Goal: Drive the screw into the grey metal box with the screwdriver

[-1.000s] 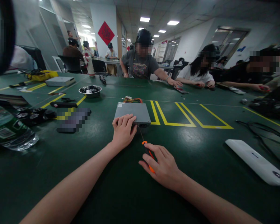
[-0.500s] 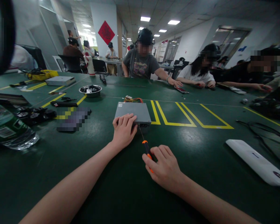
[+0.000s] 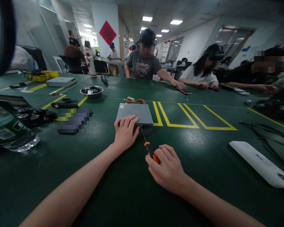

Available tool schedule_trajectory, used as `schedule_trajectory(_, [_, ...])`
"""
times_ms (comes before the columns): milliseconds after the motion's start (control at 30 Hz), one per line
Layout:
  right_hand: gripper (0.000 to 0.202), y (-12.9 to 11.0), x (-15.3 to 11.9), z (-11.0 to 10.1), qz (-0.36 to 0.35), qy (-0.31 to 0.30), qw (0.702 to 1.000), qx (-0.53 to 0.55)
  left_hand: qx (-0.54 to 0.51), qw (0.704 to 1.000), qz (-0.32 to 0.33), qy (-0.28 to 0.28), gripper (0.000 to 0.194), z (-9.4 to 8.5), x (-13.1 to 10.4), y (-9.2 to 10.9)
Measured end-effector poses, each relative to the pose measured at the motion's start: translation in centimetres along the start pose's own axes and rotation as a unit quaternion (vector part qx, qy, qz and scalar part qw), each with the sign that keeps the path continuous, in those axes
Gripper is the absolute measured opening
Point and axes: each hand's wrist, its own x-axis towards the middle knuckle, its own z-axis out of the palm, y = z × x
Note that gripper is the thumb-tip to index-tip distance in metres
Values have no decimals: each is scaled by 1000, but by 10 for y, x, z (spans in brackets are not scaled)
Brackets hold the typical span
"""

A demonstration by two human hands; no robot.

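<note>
A grey metal box (image 3: 134, 113) with a bundle of coloured wires (image 3: 135, 101) behind it lies on the green table. My left hand (image 3: 126, 130) rests on its near left corner, fingers over the top and thumb at the front face. In my right hand (image 3: 165, 165) is a black and orange screwdriver (image 3: 149, 150), held between thumb and fingers. Its thin shaft points up and left, and the tip meets the front face of the box beside my left thumb. What the tip touches is too small to make out.
On the left are a plastic bottle (image 3: 11, 129), a dark phone (image 3: 75, 121), black fans (image 3: 35, 116) and a metal bowl (image 3: 91, 91). A white device (image 3: 260, 162) and black cables (image 3: 267, 135) lie right. Across the table, a person's hand (image 3: 177, 84) rests near a phone.
The fingers of my right hand have shifted slightly on the screwdriver handle, which has turned a little. My left hand and the box look unmoved.
</note>
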Motion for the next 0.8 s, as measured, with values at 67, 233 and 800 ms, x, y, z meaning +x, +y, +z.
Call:
schedule_trajectory(67, [17, 0, 0, 0, 0, -1, 1000, 4, 0, 1000, 0, 0, 32, 0, 0, 0])
schedule_trajectory(233, [23, 1, 2, -1, 34, -5, 999, 34, -1, 1000, 0, 0, 32, 1, 0, 0])
schedule_trajectory(800, [27, 3, -1, 2, 31, -24, 998, 50, -3, 1000, 0, 1, 32, 1, 0, -1])
